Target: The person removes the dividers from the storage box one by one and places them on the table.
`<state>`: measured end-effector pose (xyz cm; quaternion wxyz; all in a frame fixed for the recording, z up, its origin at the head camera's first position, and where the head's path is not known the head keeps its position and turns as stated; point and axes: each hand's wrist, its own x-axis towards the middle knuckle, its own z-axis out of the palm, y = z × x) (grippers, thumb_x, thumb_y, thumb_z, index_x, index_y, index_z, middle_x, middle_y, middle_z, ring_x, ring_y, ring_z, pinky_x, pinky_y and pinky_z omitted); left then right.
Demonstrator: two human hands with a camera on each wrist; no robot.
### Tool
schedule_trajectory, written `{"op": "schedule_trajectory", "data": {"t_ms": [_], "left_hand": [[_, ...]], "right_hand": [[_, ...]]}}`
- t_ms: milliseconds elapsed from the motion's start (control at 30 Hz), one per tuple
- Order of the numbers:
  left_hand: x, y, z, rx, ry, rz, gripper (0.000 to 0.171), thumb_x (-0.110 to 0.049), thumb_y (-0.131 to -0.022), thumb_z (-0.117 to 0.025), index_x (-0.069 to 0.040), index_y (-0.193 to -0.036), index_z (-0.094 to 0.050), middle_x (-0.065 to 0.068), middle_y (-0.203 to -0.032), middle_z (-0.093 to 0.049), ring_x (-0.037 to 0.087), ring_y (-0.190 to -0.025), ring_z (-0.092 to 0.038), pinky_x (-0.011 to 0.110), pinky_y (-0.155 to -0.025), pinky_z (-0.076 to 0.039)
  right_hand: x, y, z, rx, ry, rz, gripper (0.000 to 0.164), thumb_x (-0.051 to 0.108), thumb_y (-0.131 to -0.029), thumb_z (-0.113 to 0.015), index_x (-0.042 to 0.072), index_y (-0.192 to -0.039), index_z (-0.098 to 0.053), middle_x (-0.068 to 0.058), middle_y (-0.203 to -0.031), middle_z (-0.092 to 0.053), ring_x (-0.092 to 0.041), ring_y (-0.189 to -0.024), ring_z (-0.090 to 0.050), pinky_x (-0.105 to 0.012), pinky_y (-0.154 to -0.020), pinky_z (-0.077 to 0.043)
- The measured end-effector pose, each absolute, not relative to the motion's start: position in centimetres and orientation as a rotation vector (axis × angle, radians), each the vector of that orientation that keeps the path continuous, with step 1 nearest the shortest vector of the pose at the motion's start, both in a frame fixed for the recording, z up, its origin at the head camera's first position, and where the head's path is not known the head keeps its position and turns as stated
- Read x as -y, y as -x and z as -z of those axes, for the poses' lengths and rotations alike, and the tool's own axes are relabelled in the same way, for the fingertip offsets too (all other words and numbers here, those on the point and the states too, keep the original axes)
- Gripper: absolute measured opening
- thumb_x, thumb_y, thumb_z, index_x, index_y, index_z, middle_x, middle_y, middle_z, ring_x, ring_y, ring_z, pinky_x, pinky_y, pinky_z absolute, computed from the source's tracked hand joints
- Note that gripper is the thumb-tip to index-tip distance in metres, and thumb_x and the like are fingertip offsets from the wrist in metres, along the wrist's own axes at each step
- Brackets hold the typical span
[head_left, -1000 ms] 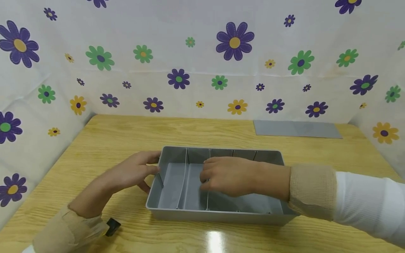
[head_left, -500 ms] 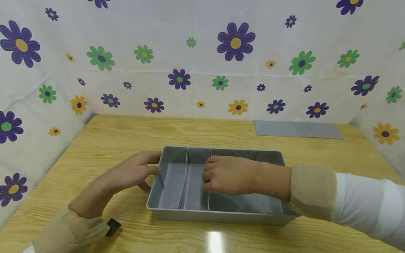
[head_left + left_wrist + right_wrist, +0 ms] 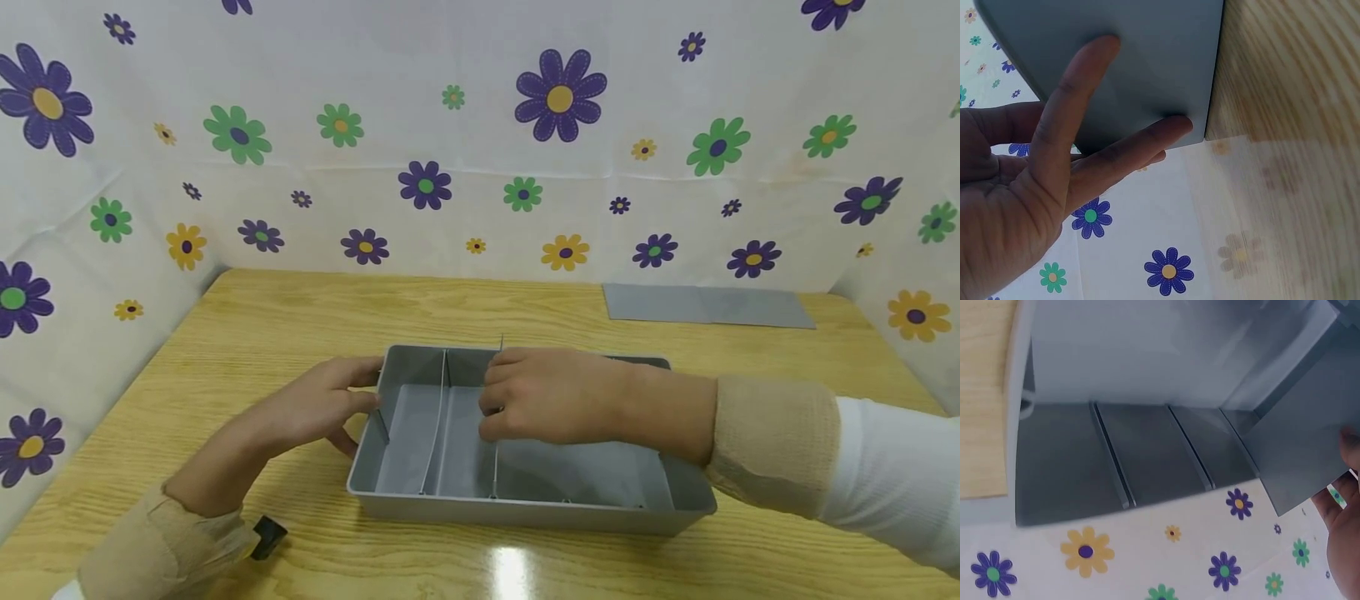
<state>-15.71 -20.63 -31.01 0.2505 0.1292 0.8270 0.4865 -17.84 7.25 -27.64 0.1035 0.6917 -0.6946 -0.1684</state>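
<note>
A grey tray [image 3: 600, 520] with slotted long walls sits on the table. My left hand [image 3: 315, 408] rests fairly straight fingers on its left end; in the left wrist view, fingertips touch the outer wall [image 3: 1154, 69]. Over the middle of the tray, my right hand [image 3: 551, 396] pinches a thin grey divider [image 3: 1310, 425] by its edge. That divider stands crosswise and tilted, its far end above the tray's back rim. In the head view the right hand hides much of it. Another divider [image 3: 433, 433] stands across the left part.
Flat grey strips [image 3: 705, 305] lie at the table's back right. Behind stands a white flowered cloth [image 3: 480, 150], which also covers both sides. A small black piece [image 3: 267, 537] shows beside the left wrist wrap. The wooden table [image 3: 315, 317] surrounds the tray.
My right hand has moved up and slightly away from me, and the divider's far end now rises above the rim. My left hand and the tray have stayed in place.
</note>
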Motion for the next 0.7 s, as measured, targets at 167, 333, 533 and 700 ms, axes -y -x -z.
{"op": "schedule_trajectory", "data": {"t_ms": [167, 333, 533, 700], "left_hand": [[20.6, 15.8, 31.0, -2.24, -0.357, -1.337, 0.045, -0.005, -0.094, -0.038, -0.001, -0.139, -0.033, 0.024, -0.135, -0.04, 0.039, -0.108, -0.049, 0.043, -0.057, -0.056], [20.6, 15.7, 31.0, -2.244, -0.361, -1.335, 0.045, -0.006, -0.094, -0.038, -0.001, -0.138, -0.033, 0.024, -0.135, -0.04, 0.038, -0.108, -0.049, 0.043, -0.057, -0.056], [20.6, 15.7, 31.0, -2.264, -0.368, -1.32, 0.045, -0.006, -0.094, -0.038, -0.002, -0.139, -0.033, 0.024, -0.135, -0.04, 0.038, -0.108, -0.049, 0.042, -0.056, -0.056], [20.7, 15.7, 31.0, -2.26, -0.378, -1.321, 0.045, -0.006, -0.094, -0.038, -0.002, -0.138, -0.034, 0.024, -0.135, -0.04, 0.039, -0.109, -0.049, 0.042, -0.057, -0.056]], "right_hand": [[-7.3, 17.7, 26.2, 2.038, -2.042, 0.517, 0.025, 0.011, -0.081, -0.067, 0.027, -0.1, -0.064, 0.009, -0.1, -0.061, -0.012, -0.096, -0.052, -0.027, -0.089, -0.041], [-7.5, 17.5, 24.7, 2.004, -2.04, 0.56, 0.026, 0.009, -0.081, -0.066, 0.027, -0.099, -0.063, 0.009, -0.098, -0.06, -0.011, -0.093, -0.051, -0.027, -0.083, -0.041], [-8.4, 17.5, 23.3, 2.103, -2.069, 0.492, 0.027, 0.006, -0.084, -0.063, 0.024, -0.104, -0.062, 0.008, -0.099, -0.061, -0.01, -0.094, -0.053, -0.025, -0.074, -0.042], [-9.9, 18.1, 22.9, 2.267, -1.983, 0.333, 0.038, -0.002, -0.084, -0.055, 0.017, -0.116, -0.058, 0.004, -0.106, -0.063, -0.012, -0.096, -0.055, -0.029, -0.078, -0.048]]}}
